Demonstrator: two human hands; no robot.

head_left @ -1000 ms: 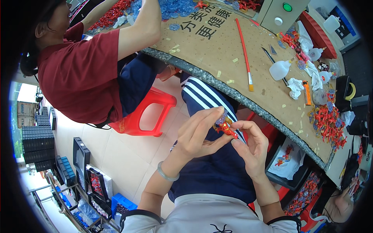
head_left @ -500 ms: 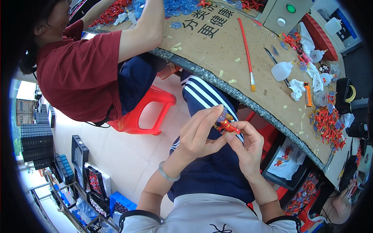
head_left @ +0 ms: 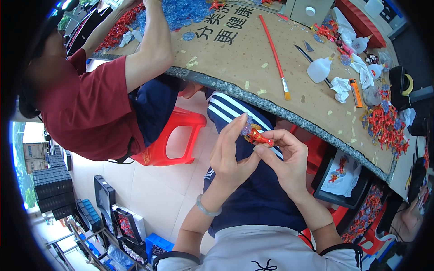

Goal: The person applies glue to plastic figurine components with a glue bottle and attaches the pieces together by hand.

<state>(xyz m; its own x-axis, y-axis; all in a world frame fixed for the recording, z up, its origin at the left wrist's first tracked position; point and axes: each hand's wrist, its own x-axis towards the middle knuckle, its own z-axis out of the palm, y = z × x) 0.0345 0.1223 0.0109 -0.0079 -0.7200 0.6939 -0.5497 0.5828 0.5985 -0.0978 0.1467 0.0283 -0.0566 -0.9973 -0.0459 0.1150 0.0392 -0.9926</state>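
Note:
Above my lap, a small shiny red and gold plastic figure [head_left: 258, 137] with a translucent blue-purple piece [head_left: 246, 128] at its left end is held between both hands. My left hand [head_left: 229, 158], a pale bangle on its wrist, has its fingertips at the translucent end and its thumb under the figure. My right hand [head_left: 285, 156] pinches the red end between thumb and fingers. The figure's fine shape is too small to make out.
The brown-covered table [head_left: 217, 63] has a stone edge in front of me. On it lie a red-handled brush [head_left: 275, 56], a white squeeze bottle [head_left: 320, 70], an orange lighter [head_left: 356, 93] and a pile of red figures [head_left: 384, 128]. A co-worker in a maroon shirt [head_left: 86, 108] sits at left.
The figure has turned a little in my fingers and shows more of its red and gold side. My head view has shifted, so the table and the co-worker appear moved slightly.

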